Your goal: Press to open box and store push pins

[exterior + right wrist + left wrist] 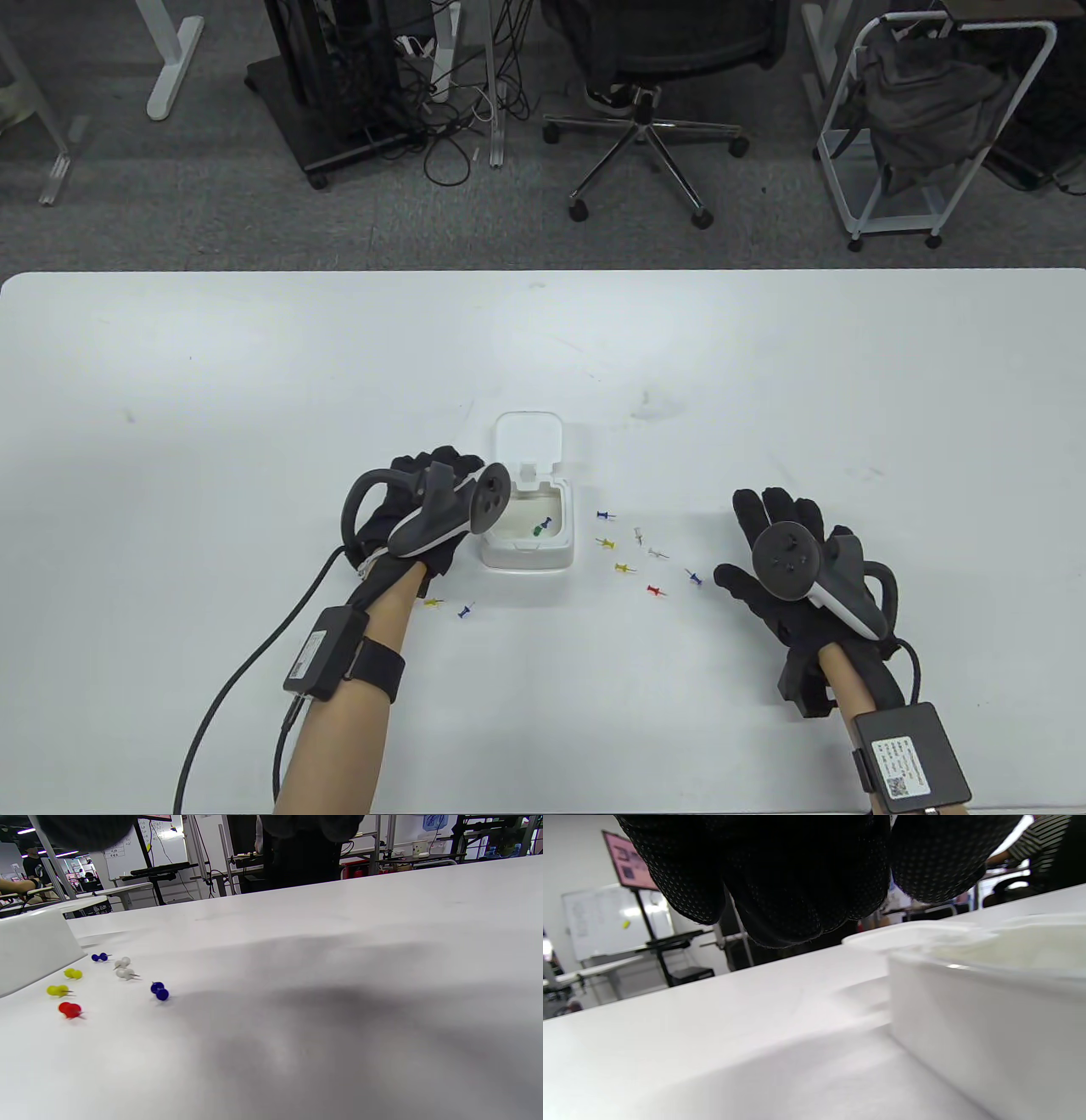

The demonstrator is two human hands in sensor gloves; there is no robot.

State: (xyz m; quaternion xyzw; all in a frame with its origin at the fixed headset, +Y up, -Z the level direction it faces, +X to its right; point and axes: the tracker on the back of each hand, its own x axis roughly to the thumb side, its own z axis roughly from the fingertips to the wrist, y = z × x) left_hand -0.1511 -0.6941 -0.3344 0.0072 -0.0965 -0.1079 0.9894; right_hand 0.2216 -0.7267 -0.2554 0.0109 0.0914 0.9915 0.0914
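Note:
The white box (526, 543) stands open with its lid (529, 437) flipped back; a green and a blue push pin (541, 527) lie inside. My left hand (437, 471) sits just left of the box, fingers loosely curled, and holds nothing; in the left wrist view its fingertips (797, 899) hang above the table beside the box wall (967, 1018). My right hand (768, 531) lies flat and empty on the table, fingers spread, right of several loose pins (638, 552). The right wrist view shows these pins (126, 974) and the box side (34, 946).
A yellow pin (433, 603) and a blue pin (465, 611) lie by my left wrist. The nearest pin to my right hand is a blue one (695, 578). Cables run from both forearms to the table's near edge. Chairs and racks stand beyond the far edge.

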